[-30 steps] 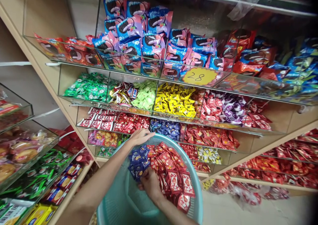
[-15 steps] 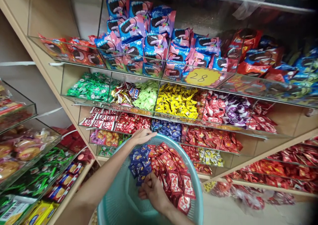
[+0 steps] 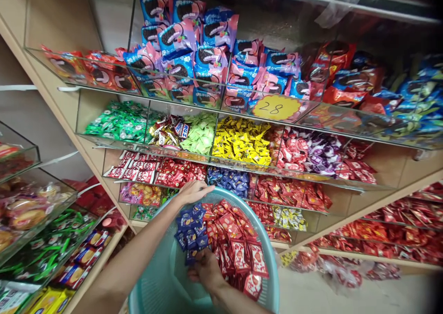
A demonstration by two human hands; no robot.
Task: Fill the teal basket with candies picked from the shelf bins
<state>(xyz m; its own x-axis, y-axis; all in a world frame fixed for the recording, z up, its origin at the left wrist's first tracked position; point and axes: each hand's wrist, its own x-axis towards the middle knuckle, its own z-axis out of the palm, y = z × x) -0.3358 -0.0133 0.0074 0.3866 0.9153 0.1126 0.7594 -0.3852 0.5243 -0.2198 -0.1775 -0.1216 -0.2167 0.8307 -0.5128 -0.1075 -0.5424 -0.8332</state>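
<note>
A teal plastic basket [image 3: 272, 258] stands tilted in front of me. My left hand [image 3: 194, 192] lies over its far rim, fingers bent onto the edge. Inside, at the left, is a pile of small dark-blue candy packets [image 3: 191, 226]. Red candy packets [image 3: 235, 231] fill the right side. My right hand [image 3: 205, 270] is down in the basket with curled fingers, against the lowest blue packets and beside the red ones. Whatever the curled fingers hold is hidden.
Clear-fronted shelves hold yellow-wrapped candies [image 3: 242, 141], green-wrapped candies [image 3: 121, 121] and blue-pink cookie packs [image 3: 176, 37]. A yellow price tag [image 3: 276, 107] reads 28. Loose blue packets [image 3: 229, 180] fill a bin just beyond the rim. Plastic bags [image 3: 341, 272] lie on the floor at right.
The whole view has shifted slightly, so the shelves and basket sit a little further left. My right hand has moved slightly down, staying beside the blue packets. My left hand keeps its place on the rim.
</note>
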